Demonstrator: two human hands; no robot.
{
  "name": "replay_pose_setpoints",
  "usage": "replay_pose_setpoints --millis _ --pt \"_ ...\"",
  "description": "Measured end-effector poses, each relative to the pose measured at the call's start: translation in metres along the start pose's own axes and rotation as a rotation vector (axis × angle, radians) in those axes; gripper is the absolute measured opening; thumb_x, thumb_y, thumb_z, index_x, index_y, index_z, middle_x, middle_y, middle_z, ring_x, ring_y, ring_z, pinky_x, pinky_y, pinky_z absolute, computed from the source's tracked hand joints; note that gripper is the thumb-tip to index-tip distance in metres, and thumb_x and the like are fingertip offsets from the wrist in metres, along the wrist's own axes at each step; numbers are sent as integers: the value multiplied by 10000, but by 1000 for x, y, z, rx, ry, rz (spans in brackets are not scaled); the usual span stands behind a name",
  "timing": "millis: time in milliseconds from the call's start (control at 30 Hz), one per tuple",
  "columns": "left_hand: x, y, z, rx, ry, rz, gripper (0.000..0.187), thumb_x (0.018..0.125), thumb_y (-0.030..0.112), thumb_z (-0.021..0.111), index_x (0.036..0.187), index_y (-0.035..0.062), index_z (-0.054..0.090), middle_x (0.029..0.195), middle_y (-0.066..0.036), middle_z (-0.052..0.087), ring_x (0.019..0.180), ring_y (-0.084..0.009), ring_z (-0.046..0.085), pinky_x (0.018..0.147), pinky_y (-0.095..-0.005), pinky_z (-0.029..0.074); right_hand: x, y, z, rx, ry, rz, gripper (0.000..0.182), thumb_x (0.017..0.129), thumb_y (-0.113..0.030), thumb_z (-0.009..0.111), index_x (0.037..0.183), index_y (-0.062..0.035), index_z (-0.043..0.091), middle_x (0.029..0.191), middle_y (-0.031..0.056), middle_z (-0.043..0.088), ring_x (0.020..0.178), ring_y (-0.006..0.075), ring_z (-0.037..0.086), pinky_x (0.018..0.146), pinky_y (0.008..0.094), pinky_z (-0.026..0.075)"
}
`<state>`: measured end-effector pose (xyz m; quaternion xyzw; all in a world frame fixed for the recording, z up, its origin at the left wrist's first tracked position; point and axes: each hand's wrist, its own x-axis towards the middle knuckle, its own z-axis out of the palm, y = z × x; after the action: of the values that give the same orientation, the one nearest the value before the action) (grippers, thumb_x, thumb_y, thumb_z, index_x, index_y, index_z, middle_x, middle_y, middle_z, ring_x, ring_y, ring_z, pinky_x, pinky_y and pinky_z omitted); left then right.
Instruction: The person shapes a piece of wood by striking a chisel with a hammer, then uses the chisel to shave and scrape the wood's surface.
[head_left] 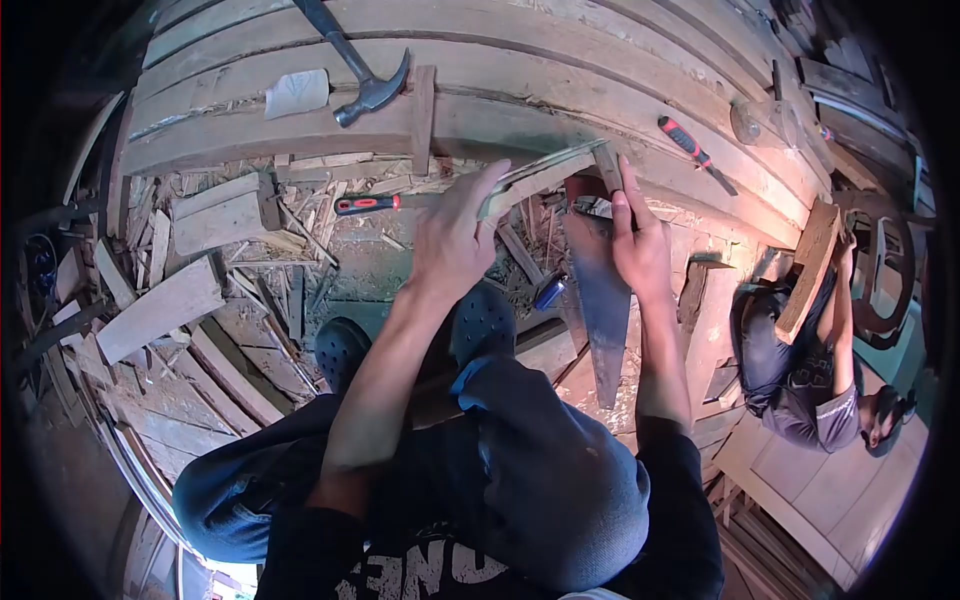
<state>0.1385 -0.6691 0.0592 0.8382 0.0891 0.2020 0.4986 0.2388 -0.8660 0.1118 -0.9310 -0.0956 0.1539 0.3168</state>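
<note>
A short piece of wood [548, 175] is held up between my two hands, over the littered floor. My left hand [452, 235] grips its left end, with the fingers partly hidden behind it. At the other end, my right hand [641, 240] is closed with thumb and fingers pressed on the wood. Below and beside my right hand is a handsaw [603, 310], its blade pointing toward my knees and its handle partly covered. A red-and-black handled tool [367, 204] lies to the left of my left hand.
On the planks ahead lie a claw hammer [372, 92], a paper scrap [297, 93] and a red-handled chisel [697, 154]. Wood offcuts [160, 305] and shavings cover the floor. A blue object [549, 292] lies near my shoe. Another person [815, 385] sits at right, holding a wooden block [810, 270].
</note>
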Motion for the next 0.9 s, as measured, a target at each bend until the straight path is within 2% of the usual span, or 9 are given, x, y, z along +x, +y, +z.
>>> replay_pose_setpoints --millis 133,167,233,300,367,533,633,800,900 --pt "-5 -3 3 28 13 -2 463 805 0 656 1253 44 549 1096 -191 649 987 -379 648 815 -426 528 -28 -34 23 -225 187 -857 415 1002 -186 487 1417 -193 490 696 177 672 668 351 694 586 435 547" --pt "-5 -6 1 42 5 4 502 779 -33 638 1262 50 528 1104 -187 640 993 -385 637 812 -443 532 -24 -42 15 -223 188 -855 415 1002 -186 487 1417 -193 490 696 177 672 668 351 694 586 435 547" --pt "-3 -5 1 67 -1 -2 502 765 -37 645 1246 34 522 1093 -185 639 981 -390 637 807 -446 532 -14 -50 2 -87 -167 104 433 978 -190 532 1409 -223 505 827 223 683 791 393 691 756 465 555" --pt "-1 -1 1 69 23 0 411 823 40 678 1215 23 555 1079 -206 655 976 -390 655 815 -426 526 -13 -46 9 -131 -140 73 443 975 -186 535 1415 -226 498 845 256 664 785 398 685 732 468 553" --pt "-5 -2 3 54 48 1 419 814 34 684 1213 23 557 1069 -209 654 962 -390 658 800 -416 527 -38 -58 23 -184 126 -805 400 997 -166 486 1394 -204 516 739 253 634 664 365 679 543 452 516" --pt "-3 -2 2 42 33 -28 427 801 7 693 1208 26 563 1049 -204 661 955 -383 663 792 -415 530 -6 -28 11 -97 -48 16 454 956 -203 560 1406 -237 514 786 237 666 705 378 690 670 473 558" --pt "0 -8 7 42 53 -23 411 813 7 686 1205 30 567 1037 -202 664 952 -377 667 792 -415 529 -35 -49 29 -161 154 -766 422 1023 -253 474 1439 -181 466 685 200 638 671 352 690 581 432 507" --pt "-9 -5 8 34 60 -17 380 843 17 667 1208 25 561 1025 -201 667 935 -373 675 788 -404 530 21 2 6 -139 29 95 475 943 -209 575 1412 -227 499 682 211 643 593 395 648 606 480 538" --pt "-10 -8 11 56 94 0 388 839 12 674 1210 25 563 1035 -203 667 924 -370 676 783 -397 531 -16 -7 30 -19 155 -579 476 958 -226 547 1427 -215 471 659 215 632 544 406 622 520 478 514"
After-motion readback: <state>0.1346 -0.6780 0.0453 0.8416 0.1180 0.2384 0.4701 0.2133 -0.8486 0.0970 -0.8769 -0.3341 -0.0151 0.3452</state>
